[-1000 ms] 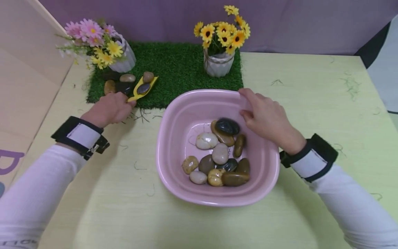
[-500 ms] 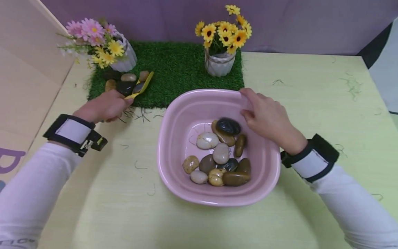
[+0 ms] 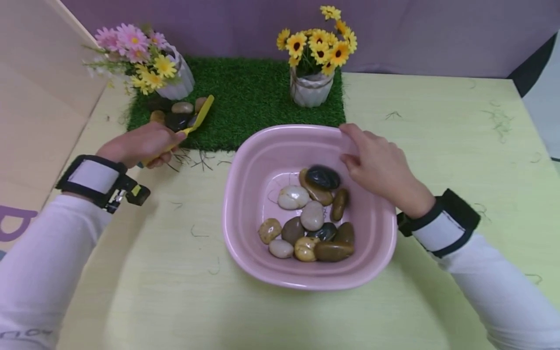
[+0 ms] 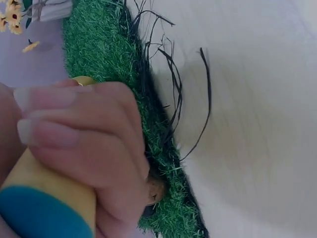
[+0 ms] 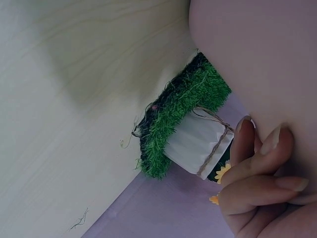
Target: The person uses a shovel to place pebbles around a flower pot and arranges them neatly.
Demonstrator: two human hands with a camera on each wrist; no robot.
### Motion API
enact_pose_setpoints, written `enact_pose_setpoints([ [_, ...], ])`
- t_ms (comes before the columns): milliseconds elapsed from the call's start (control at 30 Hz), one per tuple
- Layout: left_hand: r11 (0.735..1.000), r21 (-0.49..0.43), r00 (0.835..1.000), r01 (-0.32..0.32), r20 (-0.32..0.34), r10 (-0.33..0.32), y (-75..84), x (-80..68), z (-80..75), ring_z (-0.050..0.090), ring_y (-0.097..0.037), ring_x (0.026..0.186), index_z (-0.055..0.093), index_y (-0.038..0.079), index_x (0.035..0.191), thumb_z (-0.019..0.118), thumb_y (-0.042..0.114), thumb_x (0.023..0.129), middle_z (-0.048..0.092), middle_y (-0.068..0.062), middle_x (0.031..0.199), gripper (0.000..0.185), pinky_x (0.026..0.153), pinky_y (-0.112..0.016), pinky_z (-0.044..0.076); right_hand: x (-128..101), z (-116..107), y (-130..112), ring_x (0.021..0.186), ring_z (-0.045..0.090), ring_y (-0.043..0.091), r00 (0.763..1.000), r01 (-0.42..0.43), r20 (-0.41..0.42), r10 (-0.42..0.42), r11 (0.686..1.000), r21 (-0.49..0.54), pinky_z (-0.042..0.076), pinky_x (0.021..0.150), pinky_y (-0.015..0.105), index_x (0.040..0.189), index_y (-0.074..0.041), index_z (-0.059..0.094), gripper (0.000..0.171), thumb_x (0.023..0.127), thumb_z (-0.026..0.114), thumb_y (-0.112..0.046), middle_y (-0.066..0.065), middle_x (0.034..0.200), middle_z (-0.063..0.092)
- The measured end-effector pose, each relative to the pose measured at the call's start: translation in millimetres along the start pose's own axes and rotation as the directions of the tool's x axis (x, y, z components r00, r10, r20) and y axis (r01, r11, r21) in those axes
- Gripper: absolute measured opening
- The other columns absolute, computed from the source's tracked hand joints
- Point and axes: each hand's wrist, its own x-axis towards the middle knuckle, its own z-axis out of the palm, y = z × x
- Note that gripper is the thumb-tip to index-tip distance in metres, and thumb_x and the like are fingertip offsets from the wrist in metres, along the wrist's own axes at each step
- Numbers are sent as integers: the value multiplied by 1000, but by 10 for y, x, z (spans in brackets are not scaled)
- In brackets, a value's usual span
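My left hand [image 3: 146, 141] grips the handle of a small yellow shovel [image 3: 202, 114] at the front left of the turf mat. In the left wrist view, fingers curl round its thick yellow handle [image 4: 64, 183], which has a teal end. The shovel's blade is tipped up on its side against several stones, among them a glossy black stone [image 3: 177, 121] and a tan stone [image 3: 182, 107]. A grey stone is partly hidden behind the blade. My right hand [image 3: 378, 167] holds the far right rim of a pink basin [image 3: 306, 284], thumb inside. Several polished stones, including a white one [image 3: 293, 198], lie in it.
A pot of pink and yellow flowers [image 3: 177, 82] leans at the mat's left end. Another pot with yellow flowers [image 3: 311, 90] stands at its right end. The green turf mat [image 3: 245, 97] lies along the purple backdrop [image 3: 236, 29]. Loose dark strands [image 3: 203, 160] are scattered on the table.
The shovel has turned from lying flat with two stones on it to standing on its side beside the pile. My left hand has shifted slightly left. The right hand still holds the basin.
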Motion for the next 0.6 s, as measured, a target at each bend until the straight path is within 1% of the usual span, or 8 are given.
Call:
enact_pose_setpoints([
  [33,1000,-26,1000,0,-2,-1,-2,-2,-1,35,-15,45,38,12,62,25,46,102,36,2,52,54,55,-34,40,0,-1,0,66,59,31,1000,1,0,-1,1000,0,44,44,35,137,-7,41,52,90,59,-16,23,102,63],
  [133,998,-59,1000,2,-19,-3,-16,1,4,35,-15,45,40,11,64,28,46,102,37,1,52,53,50,-34,37,-1,-2,-1,66,59,31,1000,5,-2,-5,1000,-1,44,44,35,137,-7,41,52,90,59,-15,23,102,63],
  [200,999,-45,999,7,-35,-9,-24,-1,12,36,-16,46,41,12,63,28,48,101,37,1,53,54,51,-35,38,0,-1,-1,67,59,31,1000,5,-2,-5,1000,-1,44,44,36,137,-7,41,52,90,59,-15,22,102,63],
  [367,999,47,997,10,-78,-6,-37,0,22,37,-17,46,44,12,60,23,54,99,40,1,53,62,55,-37,38,-2,1,1,66,59,31,1000,-5,8,5,1000,5,44,44,35,138,-7,41,52,90,59,-16,22,102,63],
  [467,999,52,996,9,-88,-5,-33,-4,20,36,-17,46,45,12,59,21,54,99,40,1,53,63,54,-36,36,-1,1,1,67,60,32,1000,-7,9,7,1000,6,44,44,35,138,-7,41,52,90,59,-16,23,103,62],
  [600,1000,12,996,13,-85,-12,-17,-18,14,34,-17,45,43,12,59,21,53,100,39,1,53,62,54,-36,36,3,1,-2,66,60,32,1000,-3,7,3,1000,7,44,44,35,138,-7,41,52,90,59,-16,23,103,63],
])
